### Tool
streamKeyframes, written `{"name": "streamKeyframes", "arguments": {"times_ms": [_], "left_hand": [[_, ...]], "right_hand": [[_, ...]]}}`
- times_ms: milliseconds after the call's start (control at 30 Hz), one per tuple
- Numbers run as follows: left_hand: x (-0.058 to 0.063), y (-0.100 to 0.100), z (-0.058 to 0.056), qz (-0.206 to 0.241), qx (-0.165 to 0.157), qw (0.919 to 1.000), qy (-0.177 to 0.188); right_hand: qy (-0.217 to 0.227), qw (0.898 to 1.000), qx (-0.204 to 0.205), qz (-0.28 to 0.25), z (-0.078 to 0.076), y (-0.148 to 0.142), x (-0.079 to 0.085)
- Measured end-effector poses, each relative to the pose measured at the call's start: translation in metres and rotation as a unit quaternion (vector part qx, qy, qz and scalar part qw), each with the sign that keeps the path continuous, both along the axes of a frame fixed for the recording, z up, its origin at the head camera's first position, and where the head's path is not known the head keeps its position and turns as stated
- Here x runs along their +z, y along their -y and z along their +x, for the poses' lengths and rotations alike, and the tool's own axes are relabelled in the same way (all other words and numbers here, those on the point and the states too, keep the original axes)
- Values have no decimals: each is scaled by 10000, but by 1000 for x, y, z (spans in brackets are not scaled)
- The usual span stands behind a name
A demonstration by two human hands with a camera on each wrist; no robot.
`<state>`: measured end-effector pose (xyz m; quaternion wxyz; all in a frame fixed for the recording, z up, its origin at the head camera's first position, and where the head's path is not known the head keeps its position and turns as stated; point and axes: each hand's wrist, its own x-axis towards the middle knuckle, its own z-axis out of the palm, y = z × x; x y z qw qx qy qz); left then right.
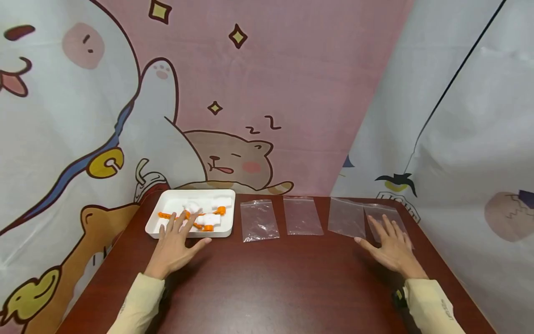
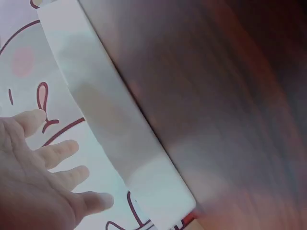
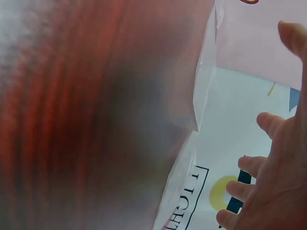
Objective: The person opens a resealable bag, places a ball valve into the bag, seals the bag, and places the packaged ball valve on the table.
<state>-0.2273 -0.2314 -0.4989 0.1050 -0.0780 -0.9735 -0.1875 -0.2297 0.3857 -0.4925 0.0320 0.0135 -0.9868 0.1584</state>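
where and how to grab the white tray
Probably grip the tray by its end walls, left hand from the left, right hand from the right: they stand raised, and orange and white parts lie inside, so level lifting seems safer.

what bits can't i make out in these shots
Head view: some of the orange and white pieces, covered by the left hand.
Head view: part of the rightmost bag, covered by the right hand.
Head view: the sleeve lettering, too small.
Left wrist view: contents of the tray, hidden by its wall.
Right wrist view: the tabletop, blurred.
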Motion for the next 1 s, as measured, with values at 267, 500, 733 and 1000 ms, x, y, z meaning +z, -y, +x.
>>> {"name": "streamKeyframes", "arguments": {"times_ms": [267,500,733,1000], "left_hand": [[3,-13,-5,199,-468,9982,-327],[3,-21,-10,281,-707,9964,-380],[1,-27,-15,6,-920,9927,-780],[1,-33,-24,-164,-1021,9891,-1047]], "right_hand": [[29,10000,67,-49,-14,-10,2],[271,9996,70,-28,-33,-21,-2],[571,9984,-34,1,-47,-37,-6],[1011,9948,-138,44,-49,-51,-10]]}}
